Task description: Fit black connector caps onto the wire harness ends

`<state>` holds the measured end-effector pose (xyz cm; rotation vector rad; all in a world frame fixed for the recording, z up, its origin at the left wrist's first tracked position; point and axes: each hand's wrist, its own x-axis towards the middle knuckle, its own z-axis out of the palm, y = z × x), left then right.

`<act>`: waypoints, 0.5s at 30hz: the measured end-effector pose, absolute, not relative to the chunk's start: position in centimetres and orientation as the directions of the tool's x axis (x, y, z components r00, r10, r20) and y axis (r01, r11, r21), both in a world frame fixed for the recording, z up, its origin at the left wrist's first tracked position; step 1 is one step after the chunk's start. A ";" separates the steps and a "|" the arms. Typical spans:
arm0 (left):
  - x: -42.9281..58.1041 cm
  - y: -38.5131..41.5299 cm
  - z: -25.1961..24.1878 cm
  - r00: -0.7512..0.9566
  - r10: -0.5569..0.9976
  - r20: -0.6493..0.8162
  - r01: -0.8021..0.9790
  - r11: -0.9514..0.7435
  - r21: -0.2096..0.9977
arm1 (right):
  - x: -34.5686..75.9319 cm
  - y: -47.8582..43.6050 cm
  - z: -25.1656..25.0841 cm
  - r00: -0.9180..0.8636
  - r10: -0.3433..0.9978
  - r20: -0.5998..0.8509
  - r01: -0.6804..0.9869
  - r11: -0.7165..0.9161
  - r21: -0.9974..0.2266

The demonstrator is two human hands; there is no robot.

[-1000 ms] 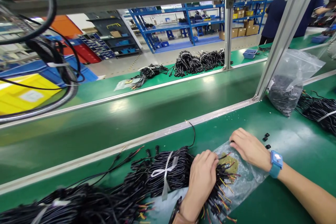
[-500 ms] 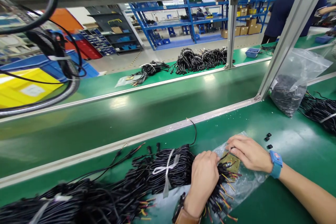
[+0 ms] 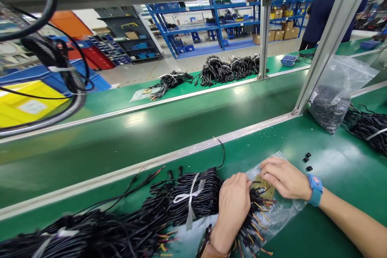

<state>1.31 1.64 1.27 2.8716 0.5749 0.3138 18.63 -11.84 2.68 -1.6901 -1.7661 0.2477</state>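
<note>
My left hand [image 3: 234, 197] is closed, pinching a thin black cable [image 3: 256, 182] whose end points toward my right hand. Curled over the flat plastic bag, my right hand [image 3: 284, 178] has its fingers drawn together; what they hold is hidden. Thin wires show just under its thumb. Beneath both hands lie the clear plastic bag [image 3: 288, 211] and a yellowish-brown flat piece [image 3: 268, 192]. Black cable ends with red and yellow wires [image 3: 252, 225] fan out beside my left wrist. To its left is a tied cable bundle [image 3: 195, 197].
More black cables [image 3: 90, 234] pile up at lower left. Several small black parts [image 3: 306, 159] sit right of my right hand. A metal post [image 3: 320, 48] rises beside a bag of dark parts [image 3: 329, 105]. A metal rail [image 3: 181, 154] edges the bench; a person [image 3: 319, 20] stands beyond.
The wire end between my hands now shows below my right thumb, where the cable earlier reached up to the right fingertips. My left hand stays nearly in place. The view has shifted slightly.
</note>
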 end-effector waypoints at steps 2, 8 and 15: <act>1.3 1.6 1.3 0.902 0.400 0.165 0.352 -0.900 0.256 | 18.7 -11.9 2.7 0.069 0.936 0.345 0.814 0.147 -0.561; 1.2 1.7 1.4 0.903 0.403 0.151 0.342 -0.885 0.315 | 18.2 -11.8 2.7 -0.005 0.944 0.329 0.815 0.195 -0.546; 1.1 1.9 1.6 0.914 0.391 0.112 0.328 -0.871 0.366 | 18.0 -11.7 2.8 -0.047 0.969 0.244 0.826 0.174 -0.536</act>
